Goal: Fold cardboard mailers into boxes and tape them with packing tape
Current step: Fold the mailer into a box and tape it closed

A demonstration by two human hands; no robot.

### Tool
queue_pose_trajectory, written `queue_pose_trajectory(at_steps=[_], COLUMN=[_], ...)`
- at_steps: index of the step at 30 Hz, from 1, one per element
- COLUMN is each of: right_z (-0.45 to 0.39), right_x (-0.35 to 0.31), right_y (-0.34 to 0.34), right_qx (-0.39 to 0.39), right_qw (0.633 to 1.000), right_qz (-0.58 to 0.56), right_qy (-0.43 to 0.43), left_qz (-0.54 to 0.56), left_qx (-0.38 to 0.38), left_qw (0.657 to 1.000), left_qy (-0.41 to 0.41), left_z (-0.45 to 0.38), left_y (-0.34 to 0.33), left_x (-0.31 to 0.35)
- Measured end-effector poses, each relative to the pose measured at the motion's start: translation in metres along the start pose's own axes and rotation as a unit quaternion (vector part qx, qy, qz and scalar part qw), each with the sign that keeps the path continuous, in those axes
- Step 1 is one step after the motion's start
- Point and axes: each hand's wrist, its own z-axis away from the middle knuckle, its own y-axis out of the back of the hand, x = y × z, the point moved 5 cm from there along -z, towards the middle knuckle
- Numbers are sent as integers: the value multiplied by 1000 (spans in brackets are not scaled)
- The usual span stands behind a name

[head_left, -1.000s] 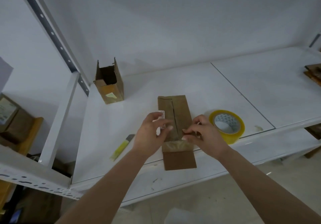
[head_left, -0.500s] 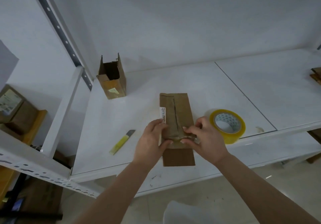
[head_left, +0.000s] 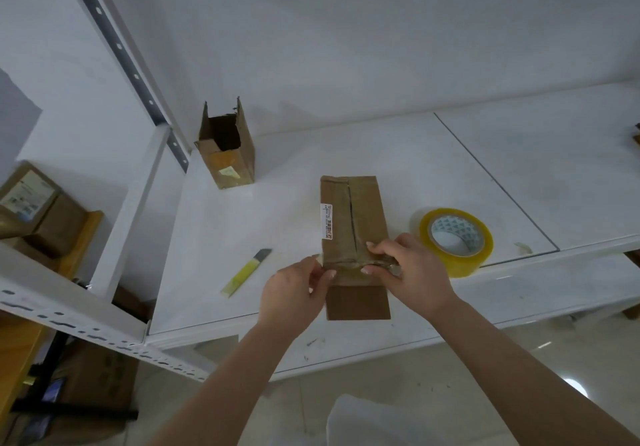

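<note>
Mailer (head_left: 351, 213) lies flat on the white desk (head_left: 381, 147), near the front edge, with its long side pointing away from the person. A brown flap (head_left: 358, 303) sticks out at the near end, and old tape crosses the mailer where the flap begins. A slit runs down the top face, and a white label sits on the mailer's left edge.

Both hands are at that taped spot. The left hand (head_left: 294, 293) pinches the left edge of the mailer. The right hand (head_left: 414, 272) curls its fingers over the right side and grips it.

The flap could tear if the hands pull too hard, because the cardboard looks worn and soft. The old tape could stick to the fingers and rip the paper skin off. The slit might split more as the mailer is opened up.

An open box (head_left: 227, 154) stands far back on the left, well apart. The tape roll (head_left: 453, 241) sits just beside the right hand, so an elbow or wrist could knock it off the desk. A yellow knife (head_left: 246, 272) lies to the left, near the left hand, and a quick reach might bump it.
</note>
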Motion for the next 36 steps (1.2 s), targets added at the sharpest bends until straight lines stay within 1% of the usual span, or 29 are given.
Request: queue_pose_trajectory(at_steps=[2,4,6,11,13,16,18,20,21,22,25,26,28,31,36], right_z=[-1,-1,-2,-3,-4,-5,-5,-3,-2,-2,3,6,14,24,32], right_x=[0,-1,-2,-2,-1,0,1,-1,-2,-3,-4,-3,2,5,5], right_y=[0,0,0,1,0,-1,-2,-2,-2,-2,-2,-2,-3,-4,-12], right_qx=[-8,-19,-23,-29,-35,-39,-32,-17,-9,-3,-6,-10,-13,-11,-17], right_qw=[1000,1000,1000,999,999,999,999,999,1000,1000,1000,1000,1000,998,992], right_qz=[-8,-10,-12,-23,-27,-32,-30,-25,-25,-25,-10,5,17,-20,-92], right_qy=[-7,-9,-7,-13,-14,-21,-21,-13,-10,-7,5,4,-22,-65,-86], left_qz=[33,39,34,-43,-53,-68,-52,6,24,22,-26,-28,-17,-14,2], left_qx=[-32,-50,-46,-27,-16,-39,-44,-13,1,0,-64,-78,-82,-82,-80], left_qw=[998,996,997,998,998,997,998,1000,1000,999,992,990,991,992,993], left_qy=[-40,-60,-50,-27,-21,-19,-4,5,-6,-26,-106,-116,-105,-91,-86], left_z=[2,0,-6,-22,-23,-21,-19,-19,-20,-23,-27,-28,-28,-29,-29], left_y=[4,8,10,5,3,-9,-14,-9,-6,-5,-10,-13,-14,-14,-12], left_x=[-5,-8,-8,-3,-5,-7,-9,-8,-6,-2,13,17,18,18,21])
